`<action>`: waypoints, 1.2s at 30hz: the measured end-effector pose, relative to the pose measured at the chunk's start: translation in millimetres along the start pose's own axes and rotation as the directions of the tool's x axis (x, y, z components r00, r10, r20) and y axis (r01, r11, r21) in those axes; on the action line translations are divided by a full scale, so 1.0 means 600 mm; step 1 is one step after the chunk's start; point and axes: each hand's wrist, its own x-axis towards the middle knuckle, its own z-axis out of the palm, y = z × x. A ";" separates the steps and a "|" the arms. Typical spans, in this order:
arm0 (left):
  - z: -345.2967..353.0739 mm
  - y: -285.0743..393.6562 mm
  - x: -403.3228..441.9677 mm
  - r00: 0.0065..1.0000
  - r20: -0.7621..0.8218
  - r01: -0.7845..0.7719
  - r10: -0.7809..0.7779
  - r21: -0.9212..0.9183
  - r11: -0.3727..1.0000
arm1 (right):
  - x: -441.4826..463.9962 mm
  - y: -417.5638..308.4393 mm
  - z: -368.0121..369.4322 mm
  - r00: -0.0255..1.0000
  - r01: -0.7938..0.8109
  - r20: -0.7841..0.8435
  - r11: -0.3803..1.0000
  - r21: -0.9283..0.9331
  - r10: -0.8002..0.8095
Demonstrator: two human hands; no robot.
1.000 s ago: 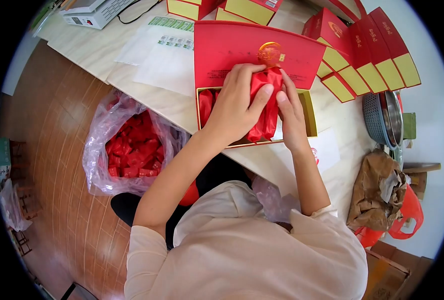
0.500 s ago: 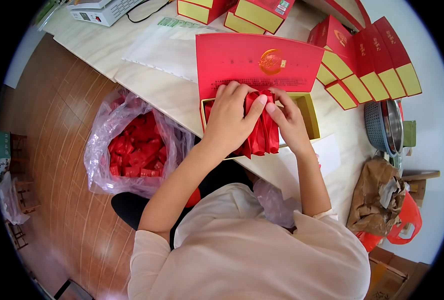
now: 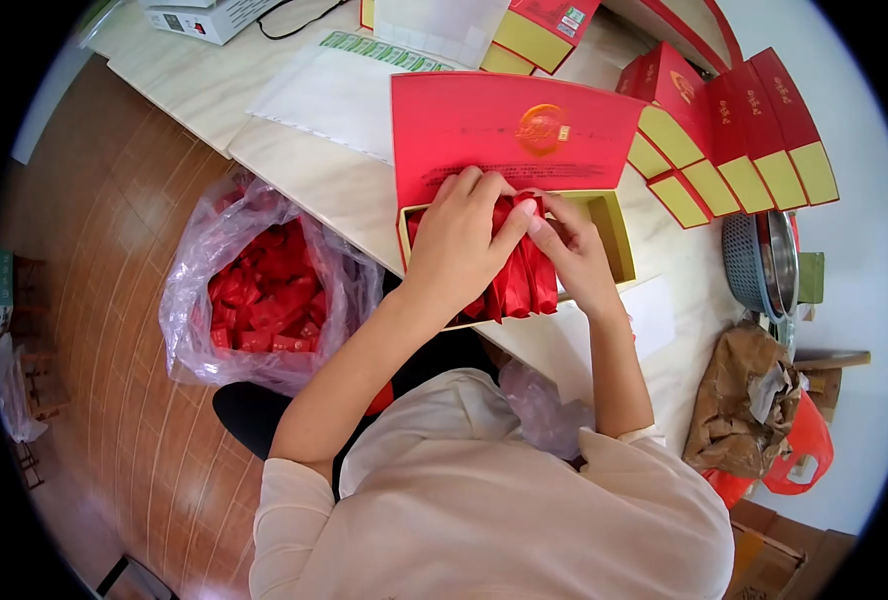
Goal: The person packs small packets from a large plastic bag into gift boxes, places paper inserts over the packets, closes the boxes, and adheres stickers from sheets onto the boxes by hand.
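Note:
An open red box with a yellow inside stands on the table, its red lid raised behind it. Red foil packets stand side by side in its left and middle part. My left hand lies over the packets from the left, its fingers closed on their upper part. From the right, my right hand grips the top of the same packets, thumb near the left thumb. The box's right end shows its bare yellow inside. My fingers hide part of the packets.
A clear plastic bag full of red packets is left of my legs. Closed red and yellow boxes stand at the back right. White sheets lie left of the lid. A basket and a brown paper bag are at the right.
Both hands have come down with the red packets from in front of the lid into the box. A whitish sheet now shows behind the lid.

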 end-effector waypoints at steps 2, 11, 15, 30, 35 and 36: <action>0.001 0.005 -0.004 1.000 -0.024 -0.011 0.011 0.030 1.000 | 0.002 0.004 -0.002 0.996 -0.031 0.079 0.998 0.051 0.027; 0.014 -0.007 -0.013 0.995 -0.028 -0.069 0.097 0.509 0.858 | -0.001 -0.016 0.024 1.000 0.002 0.018 0.936 -0.352 0.005; -0.002 -0.012 -0.011 0.998 -0.009 -0.047 0.059 0.483 0.874 | 0.004 -0.024 0.021 0.995 0.014 0.092 0.895 -0.445 0.030; 0.003 -0.036 -0.151 0.984 -0.077 0.134 -0.158 -0.250 0.959 | 0.014 -0.059 0.081 0.990 -0.019 0.083 0.694 -0.720 0.113; -0.010 -0.060 -0.094 0.989 -0.128 0.033 -0.080 -0.340 0.940 | 0.055 -0.019 0.070 0.996 -0.052 0.013 0.722 -0.690 0.085; -0.010 -0.071 -0.093 0.989 -0.117 0.043 -0.090 -0.355 0.934 | 0.055 -0.031 0.077 0.992 -0.106 -0.037 0.623 -0.775 0.123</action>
